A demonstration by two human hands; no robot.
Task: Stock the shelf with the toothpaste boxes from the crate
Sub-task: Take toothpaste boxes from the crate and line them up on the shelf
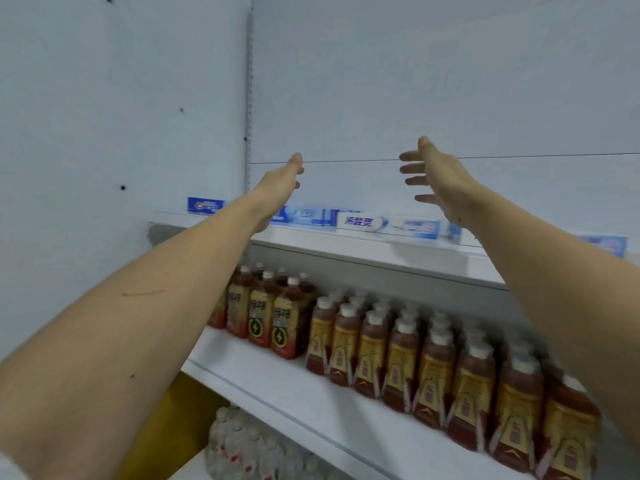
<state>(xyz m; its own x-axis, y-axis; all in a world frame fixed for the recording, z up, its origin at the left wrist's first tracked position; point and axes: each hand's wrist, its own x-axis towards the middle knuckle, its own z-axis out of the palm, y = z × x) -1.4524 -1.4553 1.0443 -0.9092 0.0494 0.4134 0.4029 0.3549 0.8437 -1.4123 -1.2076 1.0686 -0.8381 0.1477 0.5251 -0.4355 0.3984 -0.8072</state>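
Overhead, both hands are raised empty above the top shelf (381,251): the left hand (278,188) and right hand (438,178) are held well apart, fingers (410,168) spread. Toothpaste boxes (388,225) are lined along the shelf's front edge; bare wall is seen above them.

Top shelf (363,247): toothpaste boxes (360,222) in a row across the frame's middle.
Middle shelf (277,379): bottles (398,355) below the boxes, lower right.
Lower left: more bottles (242,448) beneath.
Hands: left hand (280,188), right hand (440,178), both above the boxes.
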